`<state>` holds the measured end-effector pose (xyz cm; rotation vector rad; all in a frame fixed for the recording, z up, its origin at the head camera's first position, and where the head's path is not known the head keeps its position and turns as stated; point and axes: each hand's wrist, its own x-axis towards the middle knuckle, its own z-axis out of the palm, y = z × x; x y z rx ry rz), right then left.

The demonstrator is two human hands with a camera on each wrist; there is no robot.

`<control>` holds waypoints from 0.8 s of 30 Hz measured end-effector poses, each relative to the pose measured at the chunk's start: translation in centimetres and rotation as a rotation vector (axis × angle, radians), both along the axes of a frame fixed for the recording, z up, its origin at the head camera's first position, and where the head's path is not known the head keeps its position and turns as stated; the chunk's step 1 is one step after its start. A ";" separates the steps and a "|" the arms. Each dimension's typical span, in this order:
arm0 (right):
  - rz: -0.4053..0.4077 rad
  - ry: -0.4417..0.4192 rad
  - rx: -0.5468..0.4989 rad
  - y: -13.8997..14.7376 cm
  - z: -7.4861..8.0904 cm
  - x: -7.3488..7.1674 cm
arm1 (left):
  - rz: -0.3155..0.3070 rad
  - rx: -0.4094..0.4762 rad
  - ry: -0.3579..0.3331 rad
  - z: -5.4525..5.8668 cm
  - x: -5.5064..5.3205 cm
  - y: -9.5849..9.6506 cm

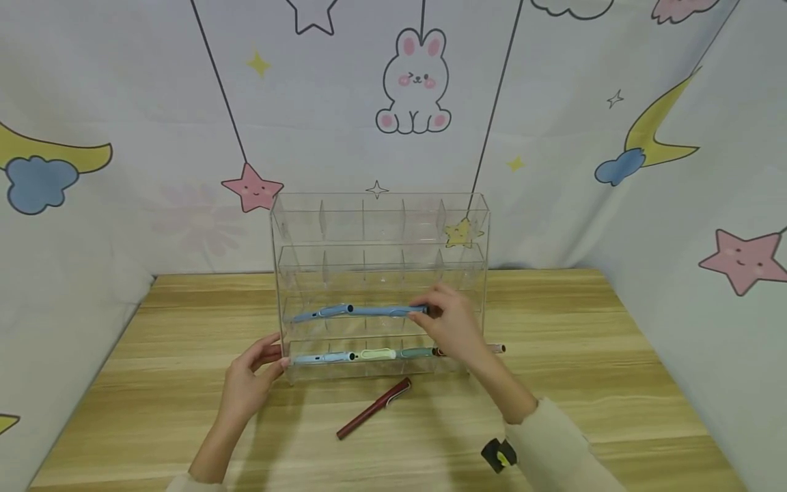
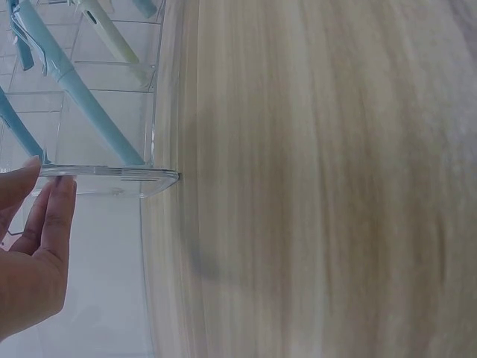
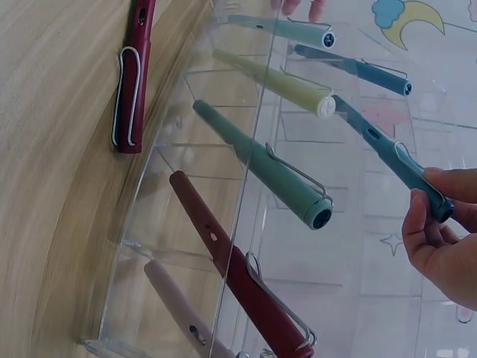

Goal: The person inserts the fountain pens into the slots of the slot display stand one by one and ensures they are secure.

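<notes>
A clear acrylic pen rack with stepped tiers of compartments stands on the table. My left hand pinches the rack's left side panel, thumb on one face and fingers on the other. With thumb and fingers, my right hand holds the clip end of a blue pen, whose other end reaches into the second tier from the bottom. Left of it, another blue pen leans in that tier. In the lowest tier are a light blue pen, a yellow-green pen, a green pen, a dark red pen and a pale pink pen.
A dark red pen with a silver clip lies on the wooden table before the rack. Near the right sleeve sits a small black object with a yellow mark. A patterned white curtain hangs behind.
</notes>
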<state>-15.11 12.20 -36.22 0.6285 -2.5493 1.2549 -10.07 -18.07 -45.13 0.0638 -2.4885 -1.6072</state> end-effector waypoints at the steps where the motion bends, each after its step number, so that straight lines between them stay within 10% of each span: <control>1: 0.004 0.001 -0.002 -0.1 0.0 0.0 | -0.001 0.003 0.000 0.0 0.0 0.0; 24: 0.114 -0.197 -0.144 -2.6 -0.8 -0.7 | -0.009 0.010 0.003 0.0 0.0 0.0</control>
